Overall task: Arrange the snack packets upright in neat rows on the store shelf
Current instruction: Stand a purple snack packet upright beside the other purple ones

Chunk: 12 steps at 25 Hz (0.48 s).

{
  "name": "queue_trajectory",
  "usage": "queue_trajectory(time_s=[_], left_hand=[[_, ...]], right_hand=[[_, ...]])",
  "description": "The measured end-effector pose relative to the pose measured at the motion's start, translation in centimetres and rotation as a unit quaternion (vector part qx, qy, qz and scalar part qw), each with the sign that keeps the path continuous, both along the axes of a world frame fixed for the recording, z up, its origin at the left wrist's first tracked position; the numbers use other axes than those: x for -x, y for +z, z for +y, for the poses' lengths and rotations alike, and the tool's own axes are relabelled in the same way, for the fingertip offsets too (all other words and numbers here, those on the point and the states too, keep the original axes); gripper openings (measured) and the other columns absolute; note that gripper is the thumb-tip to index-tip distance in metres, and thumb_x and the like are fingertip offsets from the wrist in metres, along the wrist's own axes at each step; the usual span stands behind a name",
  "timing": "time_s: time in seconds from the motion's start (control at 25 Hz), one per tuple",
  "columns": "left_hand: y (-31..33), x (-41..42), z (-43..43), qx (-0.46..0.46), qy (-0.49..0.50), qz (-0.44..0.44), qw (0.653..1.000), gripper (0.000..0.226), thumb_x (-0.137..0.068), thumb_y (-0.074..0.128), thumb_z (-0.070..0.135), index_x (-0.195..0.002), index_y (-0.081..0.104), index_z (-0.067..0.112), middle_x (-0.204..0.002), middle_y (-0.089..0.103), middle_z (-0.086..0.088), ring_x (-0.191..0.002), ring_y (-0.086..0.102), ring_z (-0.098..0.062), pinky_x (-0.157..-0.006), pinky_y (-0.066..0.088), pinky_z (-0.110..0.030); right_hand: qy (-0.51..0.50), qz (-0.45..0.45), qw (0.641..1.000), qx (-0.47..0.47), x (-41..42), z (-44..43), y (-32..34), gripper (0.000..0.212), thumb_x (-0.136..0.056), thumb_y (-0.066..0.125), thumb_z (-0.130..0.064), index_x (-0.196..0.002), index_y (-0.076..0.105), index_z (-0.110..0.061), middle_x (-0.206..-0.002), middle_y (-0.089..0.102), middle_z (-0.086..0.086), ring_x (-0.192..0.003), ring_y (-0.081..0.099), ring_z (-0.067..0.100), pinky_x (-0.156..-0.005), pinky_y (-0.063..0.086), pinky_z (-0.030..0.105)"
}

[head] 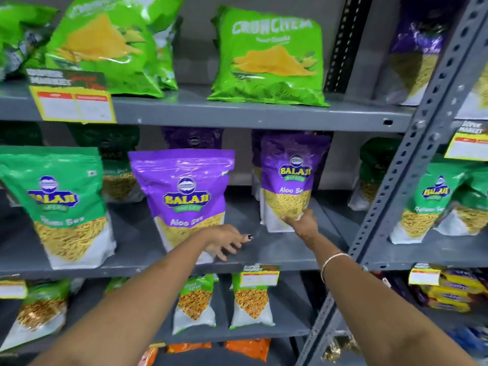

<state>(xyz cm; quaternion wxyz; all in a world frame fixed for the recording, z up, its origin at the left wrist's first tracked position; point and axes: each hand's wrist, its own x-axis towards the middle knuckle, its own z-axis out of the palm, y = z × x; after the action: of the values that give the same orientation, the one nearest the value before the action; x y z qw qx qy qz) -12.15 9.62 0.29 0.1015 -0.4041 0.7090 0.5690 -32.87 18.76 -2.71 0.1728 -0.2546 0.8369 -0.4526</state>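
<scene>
Two purple Aloo Sev packets stand upright on the middle grey shelf [277,249]. The nearer purple packet [184,191] is at the shelf's front. My left hand [224,241] hovers at its lower right corner, fingers spread, holding nothing. The farther purple packet [290,178] stands deeper and to the right; my right hand [303,223] touches its bottom edge with the fingers on the pouch. More purple packets [192,138] stand behind in the shadow. A green Ratlami Sev packet [63,202] stands upright at the left front.
Bright green chips bags [269,59] sit on the shelf above. A perforated grey upright post [412,159] divides off the right bay with more green packets [433,199]. Smaller pouches [250,299] fill the lower shelf. Yellow price tags [74,104] hang on shelf edges.
</scene>
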Motion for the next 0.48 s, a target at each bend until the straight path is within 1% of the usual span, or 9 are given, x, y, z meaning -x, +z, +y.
queue_trajectory(time_s=[0.08, 0.12, 0.2, 0.24, 0.28, 0.36, 0.4, 0.44, 0.48], left_hand=[[-1.0, 4.8, 0.2, 0.062, 0.096, 0.088, 0.99, 0.049, -0.091, 0.054, 0.031, -0.13, 0.042, 0.004, -0.128, 0.046, -0.009, -0.112, 0.045, -0.02, -0.094, 0.046, -0.043], [-1.6, 6.9, 0.0, 0.087, 0.144, 0.108, 0.98, 0.058, -0.088, 0.059, 0.031, -0.135, 0.038, 0.003, -0.129, 0.044, -0.006, -0.112, 0.044, -0.018, -0.093, 0.047, -0.04], [-2.5, 10.9, -0.5, 0.104, 0.214, 0.151, 0.96, 0.082, -0.079, 0.071, 0.027, -0.145, 0.027, 0.004, -0.143, 0.04, -0.007, -0.128, 0.043, -0.021, -0.1, 0.043, -0.038], [-3.0, 12.3, -0.9, 0.095, 0.23, 0.182, 0.951, 0.086, -0.073, 0.076, 0.021, -0.143, 0.03, 0.002, -0.143, 0.043, -0.01, -0.133, 0.043, -0.026, -0.104, 0.041, -0.04], [-3.6, 13.4, -1.2, 0.089, 0.242, 0.204, 0.944, 0.079, -0.069, 0.078, 0.014, -0.136, 0.038, -0.003, -0.139, 0.05, -0.017, -0.132, 0.046, -0.032, -0.105, 0.04, -0.043], [-4.5, 14.6, -1.3, 0.103, 0.273, 0.217, 0.932, 0.052, -0.071, 0.076, 0.003, -0.117, 0.052, -0.004, -0.124, 0.06, -0.025, -0.118, 0.057, -0.037, -0.099, 0.045, -0.044], [-4.6, 14.7, -0.7, 0.12, 0.293, 0.209, 0.925, 0.038, -0.072, 0.076, 0.003, -0.104, 0.056, 0.003, -0.116, 0.063, -0.022, -0.11, 0.061, -0.034, -0.096, 0.047, -0.044], [-4.6, 14.6, -0.1, 0.135, 0.308, 0.199, 0.92, 0.032, -0.071, 0.076, 0.004, -0.09, 0.053, 0.014, -0.11, 0.062, -0.019, -0.102, 0.061, -0.03, -0.095, 0.048, -0.045], [-4.4, 14.4, 0.5, 0.145, 0.316, 0.195, 0.917, 0.036, -0.07, 0.077, 0.005, -0.081, 0.047, 0.021, -0.105, 0.061, -0.016, -0.098, 0.059, -0.027, -0.094, 0.048, -0.046]], right_hand=[[0.01, -0.039, 0.999, 0.02, 4.4, 0.0, -0.3, 0.09, -0.069, 0.078, -0.032, -0.136, 0.029, 0.003, -0.141, 0.039, 0.022, -0.131, 0.04, 0.038, -0.109, 0.036, 0.048], [0.033, -0.066, 0.997, 0.024, 6.4, -0.3, -0.6, 0.095, -0.067, 0.08, -0.033, -0.138, 0.027, -0.001, -0.141, 0.04, 0.02, -0.13, 0.042, 0.037, -0.108, 0.038, 0.049], [0.085, -0.142, 0.985, 0.044, 9.3, -1.1, -1.3, 0.105, -0.061, 0.084, -0.033, -0.142, 0.024, -0.007, -0.141, 0.045, 0.012, -0.128, 0.047, 0.03, -0.109, 0.04, 0.046], [0.114, -0.164, 0.979, 0.048, 10.0, -1.5, -1.8, 0.107, -0.059, 0.086, -0.03, -0.143, 0.024, -0.007, -0.141, 0.046, 0.01, -0.127, 0.048, 0.026, -0.11, 0.039, 0.044], [0.146, -0.173, 0.973, 0.054, 10.2, -1.6, -1.8, 0.098, -0.062, 0.086, -0.022, -0.14, 0.03, -0.005, -0.139, 0.049, 0.011, -0.125, 0.05, 0.024, -0.11, 0.04, 0.044], [0.182, -0.17, 0.965, 0.077, 10.5, -1.7, -2.3, 0.066, -0.066, 0.081, -0.007, -0.123, 0.047, -0.006, -0.128, 0.058, 0.015, -0.114, 0.057, 0.025, -0.105, 0.044, 0.044], [0.177, -0.165, 0.967, 0.082, 10.4, -1.3, -2.4, 0.058, -0.066, 0.081, -0.005, -0.113, 0.047, -0.008, -0.121, 0.06, 0.014, -0.109, 0.058, 0.026, -0.103, 0.046, 0.043], [0.17, -0.162, 0.969, 0.08, 10.2, -0.8, -2.3, 0.055, -0.066, 0.081, -0.005, -0.108, 0.046, -0.01, -0.115, 0.059, 0.011, -0.105, 0.057, 0.025, -0.101, 0.047, 0.043], [0.17, -0.155, 0.97, 0.078, 10.2, -0.3, -2.4, 0.054, -0.066, 0.081, -0.006, -0.106, 0.045, -0.01, -0.111, 0.057, 0.008, -0.103, 0.056, 0.024, -0.1, 0.048, 0.043]])
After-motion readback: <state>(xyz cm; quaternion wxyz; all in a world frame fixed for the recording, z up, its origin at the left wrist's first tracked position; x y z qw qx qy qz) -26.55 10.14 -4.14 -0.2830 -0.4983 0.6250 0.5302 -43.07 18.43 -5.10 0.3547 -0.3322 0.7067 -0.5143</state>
